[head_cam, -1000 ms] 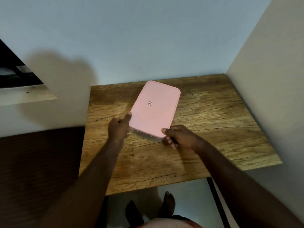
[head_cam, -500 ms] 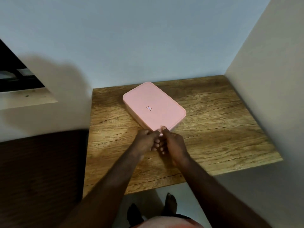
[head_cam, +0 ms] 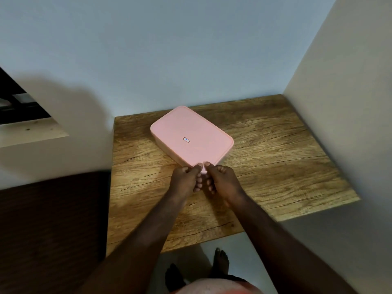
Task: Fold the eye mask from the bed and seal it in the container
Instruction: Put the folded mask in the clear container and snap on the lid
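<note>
A pink rectangular container (head_cam: 191,136) with its pink lid on lies flat on the wooden table (head_cam: 275,158), turned diagonally. A small sticker marks the lid's middle. My left hand (head_cam: 186,177) and my right hand (head_cam: 220,179) meet at the container's near corner. Both thumbs press on top of the lid's edge, with the fingers curled under the corner. The eye mask is not visible; the lid hides the inside of the container.
The table fills a corner between a pale back wall and a side wall (head_cam: 339,102) on the right. A dark brown bed surface (head_cam: 48,219) lies to the left of the table. A window sill (head_cam: 31,132) sits at the far left. My bare feet (head_cam: 218,259) stand below the table's front edge.
The container has turned from upright-slanted to lying diagonal. My hands, one second ago at two separate corners, came together at the near corner and have stayed there since half a second ago.
</note>
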Demonstrator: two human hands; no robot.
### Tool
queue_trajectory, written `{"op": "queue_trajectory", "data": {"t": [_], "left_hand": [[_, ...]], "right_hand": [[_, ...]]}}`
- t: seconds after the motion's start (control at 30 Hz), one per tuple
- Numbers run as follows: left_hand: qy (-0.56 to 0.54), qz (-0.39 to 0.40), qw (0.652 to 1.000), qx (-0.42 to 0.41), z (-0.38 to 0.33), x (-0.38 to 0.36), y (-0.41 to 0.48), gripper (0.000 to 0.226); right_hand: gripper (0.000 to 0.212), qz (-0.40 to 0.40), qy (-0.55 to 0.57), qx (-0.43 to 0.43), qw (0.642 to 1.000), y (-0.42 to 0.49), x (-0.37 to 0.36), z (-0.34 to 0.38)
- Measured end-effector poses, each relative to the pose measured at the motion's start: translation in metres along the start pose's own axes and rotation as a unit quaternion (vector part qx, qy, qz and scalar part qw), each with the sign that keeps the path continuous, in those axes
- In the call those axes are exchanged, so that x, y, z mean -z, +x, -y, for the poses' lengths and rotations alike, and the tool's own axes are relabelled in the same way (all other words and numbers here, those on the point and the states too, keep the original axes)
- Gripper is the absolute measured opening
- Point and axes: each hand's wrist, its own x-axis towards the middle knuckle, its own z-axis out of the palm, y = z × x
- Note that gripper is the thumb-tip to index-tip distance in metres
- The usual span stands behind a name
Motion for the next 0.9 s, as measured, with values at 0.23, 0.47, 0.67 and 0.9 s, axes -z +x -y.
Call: {"op": "queue_trajectory", "data": {"t": [0.23, 0.47, 0.67, 0.9], "left_hand": [[0.017, -0.194, 0.98, -0.046, -0.005, 0.053, 0.011, 0.039], [0.109, -0.117, 0.987, -0.01, -0.038, 0.116, 0.028, 0.036], [0.062, 0.006, 0.997, 0.036, -0.029, 0.098, 0.019, 0.024], [-0.042, -0.017, 0.999, 0.029, 0.006, 0.039, -0.014, 0.024]], "right_hand": [[0.038, 0.147, -0.157, -0.034, 0.976, 0.026, 0.056, 0.028], [0.038, 0.217, -0.222, -0.073, 0.948, 0.054, 0.093, 0.052], [0.051, -0.105, -0.125, -0.015, 0.986, 0.062, 0.069, 0.037], [0.047, -0.072, 0.013, -0.012, 0.997, -0.009, -0.013, -0.002]]}}
